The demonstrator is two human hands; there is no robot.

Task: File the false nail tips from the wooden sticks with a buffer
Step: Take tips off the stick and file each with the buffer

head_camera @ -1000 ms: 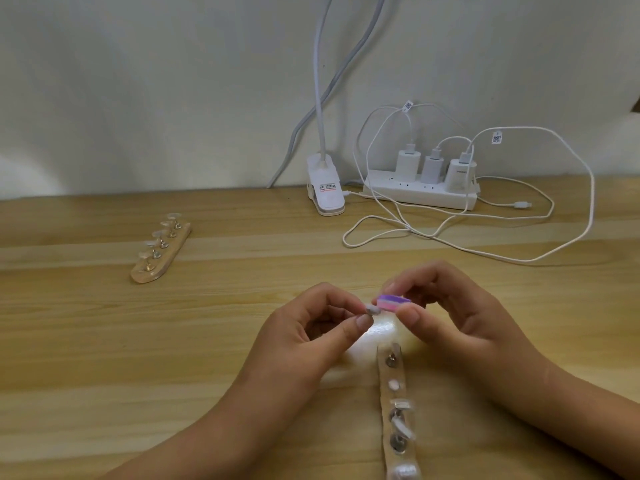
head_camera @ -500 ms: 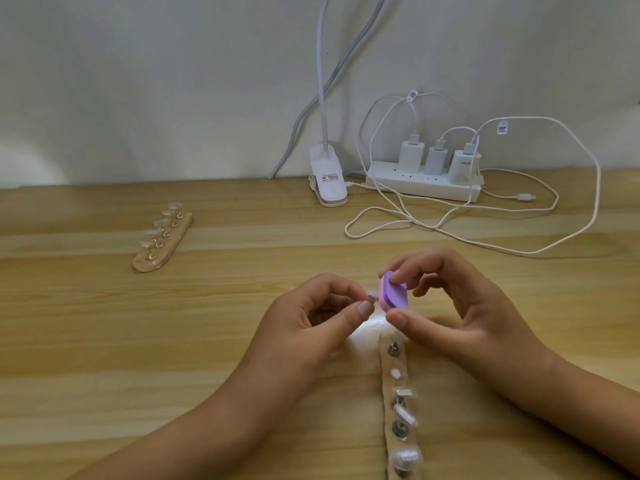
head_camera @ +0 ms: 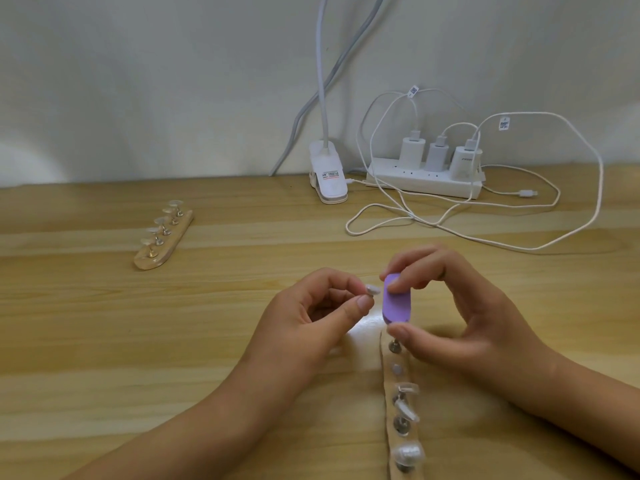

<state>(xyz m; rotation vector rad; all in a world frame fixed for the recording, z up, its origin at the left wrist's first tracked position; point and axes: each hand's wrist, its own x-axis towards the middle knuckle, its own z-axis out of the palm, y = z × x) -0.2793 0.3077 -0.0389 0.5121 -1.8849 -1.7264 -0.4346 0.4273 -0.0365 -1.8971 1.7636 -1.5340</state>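
Well left of my fingers lies the far wooden stick (head_camera: 162, 240), carrying nail tips. My left hand (head_camera: 304, 320) pinches a clear nail tip (head_camera: 373, 290) between thumb and forefinger. Just beside it, my right hand (head_camera: 474, 323) clamps the purple buffer (head_camera: 501, 301) end to end. The near wooden stick (head_camera: 393, 441) lies beneath that thumb.

Our left hand (head_camera: 311, 317) curls inward, thumb and forefinger pinching a nail tip (head_camera: 373, 290). Our right hand (head_camera: 460, 323) arches over, holding the buffer (head_camera: 397, 299) between the thumb below and the fingertips above. The hands sit close together, both forearms angling in from below.
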